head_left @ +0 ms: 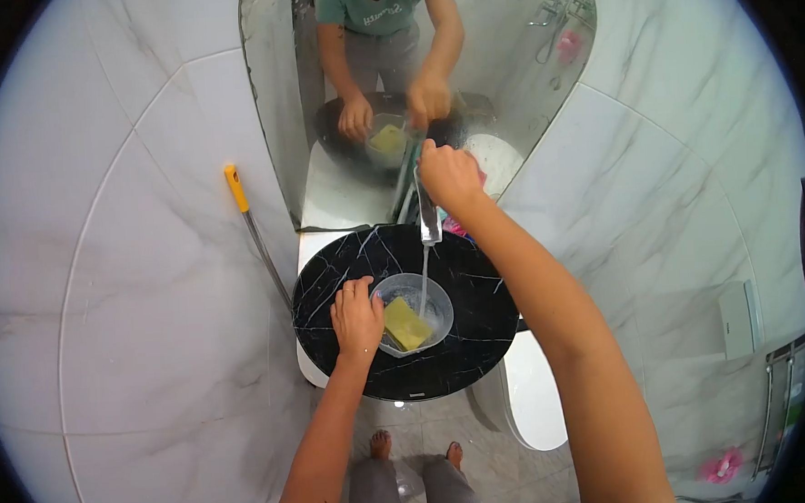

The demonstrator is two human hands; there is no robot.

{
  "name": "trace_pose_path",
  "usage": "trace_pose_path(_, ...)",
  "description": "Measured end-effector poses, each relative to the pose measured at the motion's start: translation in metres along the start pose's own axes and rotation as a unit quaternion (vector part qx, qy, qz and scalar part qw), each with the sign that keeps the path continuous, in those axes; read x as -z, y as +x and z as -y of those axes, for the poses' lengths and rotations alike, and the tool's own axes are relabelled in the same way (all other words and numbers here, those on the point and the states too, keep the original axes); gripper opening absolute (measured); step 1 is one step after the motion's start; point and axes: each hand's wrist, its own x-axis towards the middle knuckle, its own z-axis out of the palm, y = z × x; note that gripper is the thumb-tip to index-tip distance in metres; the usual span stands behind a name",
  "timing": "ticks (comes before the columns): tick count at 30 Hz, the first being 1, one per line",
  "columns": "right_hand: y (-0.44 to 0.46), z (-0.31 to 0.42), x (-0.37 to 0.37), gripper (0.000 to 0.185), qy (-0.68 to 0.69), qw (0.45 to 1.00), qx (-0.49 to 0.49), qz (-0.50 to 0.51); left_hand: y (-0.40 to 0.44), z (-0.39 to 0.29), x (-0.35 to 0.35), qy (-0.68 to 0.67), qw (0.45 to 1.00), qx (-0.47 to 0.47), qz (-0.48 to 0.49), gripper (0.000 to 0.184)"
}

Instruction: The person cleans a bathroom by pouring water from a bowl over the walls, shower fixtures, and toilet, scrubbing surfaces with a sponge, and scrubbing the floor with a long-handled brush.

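A translucent plastic bowl (444, 315) sits in the round black marble-patterned basin (418, 376). Inside it lies a yellow-green sponge (407, 324), tilted against the lower left side. Beside the bowl's left edge rests my left hand (358, 318), palm down with fingers stretched forward and the thumb side touching the rim. Water (425, 273) runs from the chrome faucet (430, 221) into the bowl. My right hand (451, 178) is closed over the faucet's top at the handle, which it mostly hides.
A mirror (482, 29) stands behind the basin and reflects a person. To the left, a yellow-handled stick (237, 189) leans on the tiled wall. A white toilet (535, 395) stands below right. Pink and blue packaging (456, 228) lies behind the faucet.
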Motion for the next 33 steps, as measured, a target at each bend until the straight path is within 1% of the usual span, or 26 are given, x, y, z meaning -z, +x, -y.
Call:
trace_pose_path(2,0.004,0.006,-0.005,0.018,0.027,0.999,-0.026,-0.013,0.000,0.000,0.001,-0.002,1.000,0.005,0.010,0.028)
trace_pose_path(5,0.009,0.006,0.002,0.020,0.046,0.996,-0.069,0.020,-0.001,0.001,-0.002,-0.006,0.999,0.006,0.034,0.026)
trace_pose_path(7,0.006,-0.002,0.035,0.030,0.222,0.939,-0.152,0.214,0.001,0.000,-0.006,-0.013,0.999,-0.014,0.050,0.025)
trace_pose_path(8,-0.003,-0.018,0.023,0.030,0.222,0.938,-0.163,0.208,0.002,0.004,-0.008,-0.033,0.999,-0.011,0.041,0.024)
trace_pose_path(9,-0.022,-0.045,-0.004,0.034,0.359,0.916,-0.124,0.134,0.000,0.007,-0.009,-0.055,0.998,-0.005,0.034,0.024)
trace_pose_path(10,-0.046,-0.071,-0.013,0.038,0.482,0.871,-0.079,0.054,0.000,0.008,-0.008,-0.061,0.997,-0.013,0.042,0.024)
trace_pose_path(12,-0.136,-0.101,0.036,0.038,0.626,0.758,-0.165,0.087,-0.001,0.005,-0.007,-0.069,0.997,-0.036,0.017,0.024)
trace_pose_path(13,-0.193,-0.112,0.032,0.034,0.640,0.721,-0.266,-0.001,0.000,0.003,-0.006,-0.083,0.995,-0.049,-0.003,0.024)
trace_pose_path(14,-0.272,-0.148,-0.014,0.032,0.451,0.846,-0.280,-0.049,0.000,-0.003,0.004,-0.081,0.994,-0.074,-0.011,0.024)
trace_pose_path(15,-0.353,-0.149,0.004,0.036,0.259,0.907,-0.328,0.049,0.003,-0.008,0.012,-0.101,0.990,-0.097,-0.001,0.024)
trace_pose_path(16,-0.455,-0.152,-0.005,0.039,0.100,0.922,-0.343,0.149,0.002,-0.019,0.026,-0.126,0.985,-0.120,-0.002,0.025)
trace_pose_path(17,-0.549,-0.141,0.007,0.043,0.046,0.852,-0.395,0.341,-0.004,-0.022,0.032,-0.153,0.982,-0.110,0.016,0.026)
trace_pose_path(18,-0.634,-0.130,0.021,0.037,0.057,0.718,-0.419,0.553,-0.012,-0.034,0.045,-0.169,0.978,-0.119,0.018,0.027)
trace_pose_path(19,-0.715,-0.097,0.050,0.029,0.059,0.672,-0.447,0.587,-0.017,-0.038,0.053,-0.174,0.975,-0.133,0.045,0.026)
trace_pose_path(20,-0.758,-0.066,0.091,0.026,0.035,0.581,-0.376,0.721,-0.029,-0.047,0.062,-0.199,0.971,-0.115,0.065,0.024)
trace_pose_path(21,-0.881,-0.035,0.091,0.031,0.119,0.535,-0.401,0.735,-0.042,-0.059,0.070,-0.226,0.965,-0.108,0.076,0.022)
trace_pose_path(22,-0.948,0.013,0.121,0.041,0.106,0.520,-0.447,0.720,-0.054,-0.060,0.072,-0.225,0.962,-0.121,0.097,0.022)
trace_pose_path(23,-0.952,0.046,0.165,0.052,0.156,0.409,-0.524,0.731,-0.068,-0.059,0.072,-0.198,0.965,-0.135,0.109,0.020)
trace_pose_path(25,-1.029,0.115,0.196,0.050,0.254,0.184,-0.769,0.557,-0.095,-0.065,0.068,-0.172,0.960,-0.168,0.146,0.019)
trace_pose_path(26,-1.056,0.150,0.194,0.050,0.270,0.160,-0.774,0.550,-0.108,-0.068,0.065,-0.188,0.957,-0.154,0.160,0.019)
trace_pose_path(28,-1.070,0.181,0.183,0.036,0.384,0.220,-0.823,0.357,-0.128,-0.098,0.055,-0.209,0.949,-0.150,0.180,0.019)
trace_pose_path(29,-1.060,0.191,0.187,0.036,0.391,0.205,-0.826,0.351,-0.138,-0.114,0.053,-0.218,0.935,-0.168,0.223,0.019)
trace_pose_path(30,-0.986,0.152,0.181,0.021,0.321,0.427,-0.725,0.435,-0.148,-0.132,0.051,-0.227,0.919,-0.185,0.263,0.020)
trace_pose_path(31,-1.002,0.158,0.146,0.020,0.346,0.436,-0.791,0.255,-0.154,-0.152,0.047,-0.240,0.897,-0.212,0.303,0.022)
trace_pose_path(32,-0.989,0.141,0.123,0.022,0.397,0.369,-0.825,0.161,-0.157,-0.170,0.038,-0.241,0.893,-0.223,0.306,0.022)
trace_pose_path(33,-0.979,0.116,0.102,0.017,0.392,0.548,-0.713,0.193,-0.160,-0.186,0.028,-0.244,0.872,-0.256,0.337,0.024)
